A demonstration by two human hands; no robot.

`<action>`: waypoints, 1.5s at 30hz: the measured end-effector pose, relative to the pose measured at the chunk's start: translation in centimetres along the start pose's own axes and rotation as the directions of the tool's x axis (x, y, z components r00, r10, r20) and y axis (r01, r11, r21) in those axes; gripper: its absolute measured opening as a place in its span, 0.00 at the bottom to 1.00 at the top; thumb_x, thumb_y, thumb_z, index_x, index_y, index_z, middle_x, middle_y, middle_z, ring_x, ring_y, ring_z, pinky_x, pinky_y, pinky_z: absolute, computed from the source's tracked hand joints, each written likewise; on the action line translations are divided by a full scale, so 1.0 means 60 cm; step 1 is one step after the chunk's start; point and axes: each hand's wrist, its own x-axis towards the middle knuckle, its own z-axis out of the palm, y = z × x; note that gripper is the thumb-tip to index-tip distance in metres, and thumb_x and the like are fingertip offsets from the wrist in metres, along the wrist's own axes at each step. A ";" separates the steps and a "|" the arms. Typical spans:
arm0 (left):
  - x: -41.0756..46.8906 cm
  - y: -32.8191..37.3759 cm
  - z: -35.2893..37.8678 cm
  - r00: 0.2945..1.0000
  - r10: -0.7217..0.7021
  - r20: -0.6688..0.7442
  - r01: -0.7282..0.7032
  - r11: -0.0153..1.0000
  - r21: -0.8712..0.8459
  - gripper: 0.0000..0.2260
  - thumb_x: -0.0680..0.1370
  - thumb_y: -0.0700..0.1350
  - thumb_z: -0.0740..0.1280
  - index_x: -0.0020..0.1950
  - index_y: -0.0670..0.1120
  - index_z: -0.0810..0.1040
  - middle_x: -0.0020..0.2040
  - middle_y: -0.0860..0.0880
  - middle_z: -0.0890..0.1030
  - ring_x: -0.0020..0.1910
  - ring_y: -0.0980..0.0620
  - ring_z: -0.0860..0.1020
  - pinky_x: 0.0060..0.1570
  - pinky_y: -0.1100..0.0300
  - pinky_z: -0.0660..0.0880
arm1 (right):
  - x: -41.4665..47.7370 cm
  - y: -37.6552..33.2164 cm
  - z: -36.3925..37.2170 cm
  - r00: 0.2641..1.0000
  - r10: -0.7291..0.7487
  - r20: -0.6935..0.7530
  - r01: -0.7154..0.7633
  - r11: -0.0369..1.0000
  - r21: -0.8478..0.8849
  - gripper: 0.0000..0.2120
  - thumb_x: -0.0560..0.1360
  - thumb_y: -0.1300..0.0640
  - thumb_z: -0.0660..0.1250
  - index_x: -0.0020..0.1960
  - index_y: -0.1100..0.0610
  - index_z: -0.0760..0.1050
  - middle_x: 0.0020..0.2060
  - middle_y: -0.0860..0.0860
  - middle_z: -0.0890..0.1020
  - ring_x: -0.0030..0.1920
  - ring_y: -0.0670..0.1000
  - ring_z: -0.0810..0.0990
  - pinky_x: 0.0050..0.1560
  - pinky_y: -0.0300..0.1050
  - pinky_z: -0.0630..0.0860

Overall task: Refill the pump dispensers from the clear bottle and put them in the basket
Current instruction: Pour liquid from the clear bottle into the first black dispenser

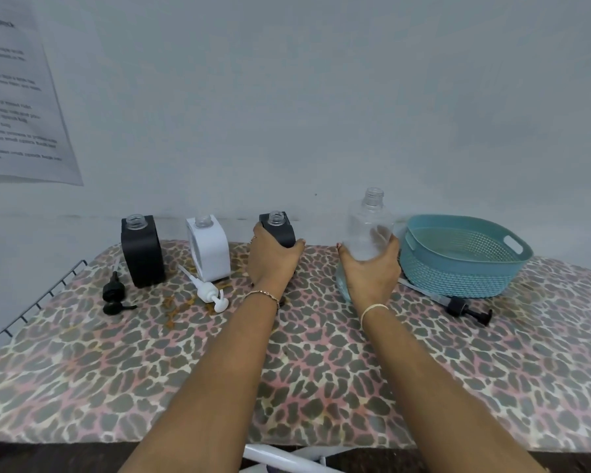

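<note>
Three square dispensers stand uncapped along the back of the table: a black dispenser (142,250) at the left, a white dispenser (208,249) beside it, and a second black dispenser (282,228) in the middle. My left hand (272,259) grips that middle one around its body. My right hand (369,268) holds the clear bottle (367,223), which stands upright with its cap off and a little liquid at the bottom. The teal basket (458,271) sits empty just right of the bottle.
Three pump heads lie loose on the leopard-print table (321,370): a black pump (114,295) at the left, a white pump (209,293), and another black pump (464,307) in front of the basket. A wire rack (31,302) edges the left side. The wall is close behind.
</note>
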 end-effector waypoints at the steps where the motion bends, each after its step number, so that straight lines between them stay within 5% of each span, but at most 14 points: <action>1: -0.004 0.000 0.003 1.000 -0.002 -0.013 0.002 1.000 -0.025 0.32 0.69 0.51 0.75 0.68 0.44 0.66 0.59 0.46 0.77 0.54 0.45 0.78 0.44 0.57 0.74 | -0.001 0.000 0.001 1.000 0.004 -0.008 -0.004 1.000 0.001 0.36 0.65 0.52 0.78 0.68 0.56 0.66 0.60 0.54 0.76 0.59 0.55 0.75 0.58 0.43 0.69; 13: -0.026 0.020 -0.014 1.000 0.013 -0.027 -0.017 0.991 -0.132 0.25 0.69 0.47 0.73 0.64 0.47 0.73 0.51 0.51 0.79 0.46 0.51 0.76 0.42 0.61 0.70 | -0.005 -0.008 -0.016 1.000 -0.008 -0.001 0.008 1.000 0.007 0.30 0.67 0.54 0.77 0.65 0.57 0.70 0.56 0.52 0.78 0.50 0.47 0.71 0.51 0.36 0.65; 21: -0.081 0.044 -0.035 0.987 0.158 0.035 -0.148 0.969 -0.198 0.24 0.69 0.47 0.73 0.64 0.51 0.74 0.47 0.59 0.75 0.44 0.57 0.75 0.42 0.66 0.70 | -0.009 0.004 -0.065 0.991 -0.121 0.062 0.127 0.985 -0.113 0.30 0.65 0.52 0.77 0.64 0.55 0.72 0.52 0.53 0.81 0.51 0.55 0.79 0.50 0.42 0.72; 27: -0.128 0.030 -0.027 0.963 0.241 0.118 -0.217 0.958 -0.186 0.19 0.69 0.47 0.73 0.59 0.51 0.76 0.46 0.55 0.80 0.42 0.55 0.78 0.35 0.70 0.72 | -0.013 0.008 -0.112 0.962 -0.245 0.117 0.268 0.928 -0.260 0.29 0.67 0.53 0.75 0.65 0.55 0.72 0.49 0.54 0.82 0.48 0.57 0.80 0.47 0.50 0.78; 33: -0.153 0.018 -0.022 0.959 0.238 0.153 -0.205 0.957 -0.205 0.34 0.69 0.46 0.74 0.74 0.50 0.67 0.55 0.54 0.78 0.48 0.59 0.75 0.46 0.70 0.72 | -0.015 0.013 -0.140 0.930 -0.306 0.205 0.366 0.834 -0.413 0.30 0.68 0.59 0.73 0.67 0.53 0.69 0.50 0.55 0.82 0.48 0.58 0.80 0.41 0.49 0.77; 38: -0.154 0.019 -0.026 0.961 0.218 0.170 -0.183 0.963 -0.200 0.34 0.70 0.46 0.74 0.74 0.51 0.67 0.58 0.52 0.80 0.47 0.60 0.74 0.38 0.79 0.67 | -0.013 0.017 -0.142 0.898 -0.339 0.282 0.438 0.754 -0.489 0.28 0.69 0.60 0.71 0.67 0.51 0.68 0.47 0.55 0.81 0.46 0.58 0.80 0.39 0.49 0.76; 45: -0.153 0.019 -0.029 0.954 0.210 0.212 -0.173 0.968 -0.180 0.36 0.69 0.42 0.74 0.75 0.51 0.65 0.62 0.49 0.78 0.49 0.57 0.74 0.47 0.69 0.72 | -0.009 0.013 -0.138 0.862 -0.348 0.368 0.505 0.657 -0.560 0.29 0.69 0.63 0.69 0.68 0.51 0.67 0.49 0.54 0.81 0.47 0.58 0.80 0.40 0.49 0.74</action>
